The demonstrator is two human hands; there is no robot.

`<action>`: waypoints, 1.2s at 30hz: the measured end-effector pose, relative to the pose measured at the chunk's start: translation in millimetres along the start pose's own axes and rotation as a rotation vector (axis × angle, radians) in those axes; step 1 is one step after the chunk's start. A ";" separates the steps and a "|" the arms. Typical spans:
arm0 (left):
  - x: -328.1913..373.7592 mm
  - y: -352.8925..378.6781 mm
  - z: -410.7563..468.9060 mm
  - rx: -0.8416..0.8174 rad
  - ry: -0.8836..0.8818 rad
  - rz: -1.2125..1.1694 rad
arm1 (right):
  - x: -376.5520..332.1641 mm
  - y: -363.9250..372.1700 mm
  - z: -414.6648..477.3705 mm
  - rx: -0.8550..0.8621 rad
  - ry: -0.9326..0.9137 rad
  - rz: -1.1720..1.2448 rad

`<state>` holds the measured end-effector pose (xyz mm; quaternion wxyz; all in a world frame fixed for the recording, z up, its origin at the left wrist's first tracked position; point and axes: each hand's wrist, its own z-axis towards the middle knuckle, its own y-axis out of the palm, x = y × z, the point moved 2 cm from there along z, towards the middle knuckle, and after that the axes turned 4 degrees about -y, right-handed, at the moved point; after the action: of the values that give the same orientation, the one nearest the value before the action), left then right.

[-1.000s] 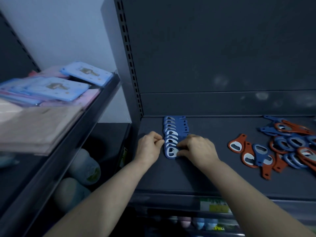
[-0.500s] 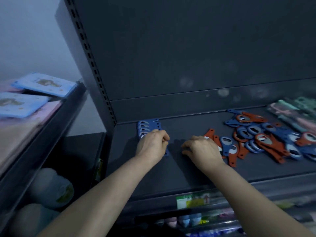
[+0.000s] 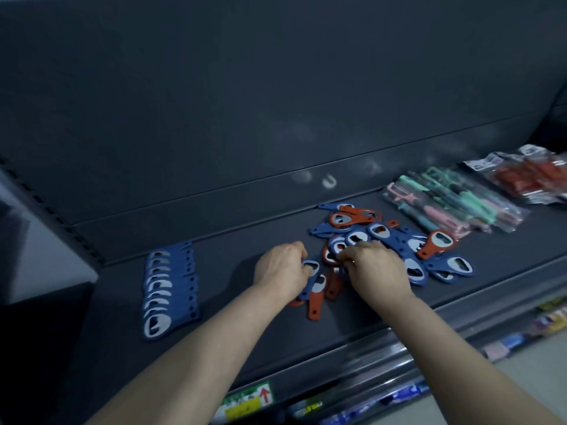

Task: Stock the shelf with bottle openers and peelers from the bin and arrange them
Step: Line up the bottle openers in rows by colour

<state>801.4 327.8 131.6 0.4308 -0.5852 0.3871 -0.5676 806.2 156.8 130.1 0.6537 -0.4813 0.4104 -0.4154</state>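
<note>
Nearest, in front of the loose pile (image 3: 383, 237) of blue and orange bottle openers, a green and yellow price label (image 3: 245, 400) sits on the front edge of the shelf (image 3: 239, 332). At the pile's near left edge, the left hand (image 3: 280, 268) has its fingers curled round a blue opener (image 3: 311, 273). An orange opener (image 3: 316, 302) lies just under it. The right hand (image 3: 376, 271) rests on the near side of the pile with its fingers bent down, and I cannot tell if it grips anything. The blue opener's long side runs from near left to far right, with the round head at the far end. Well left of the pile is a neat blue row (image 3: 167, 289). Its openers lie sideways, heads left and handles right. So I think the blue opener needs a turn before it joins them. If it is pulled up fast, it could drag the orange one along, because they touch. A bump from the left arm could also push the row crooked. Right of the pile and farther back lie the bagged peelers (image 3: 451, 200), and beyond them some red packs (image 3: 527, 176).
</note>
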 end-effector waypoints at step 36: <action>28.8 -14.4 12.6 -0.002 -0.420 -0.200 | 28.1 -5.1 64.0 -0.118 -0.286 0.430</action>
<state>815.1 306.2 154.9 0.4430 -0.7263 0.2295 -0.4728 874.4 147.9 144.0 0.7491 -0.4743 0.4301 -0.1702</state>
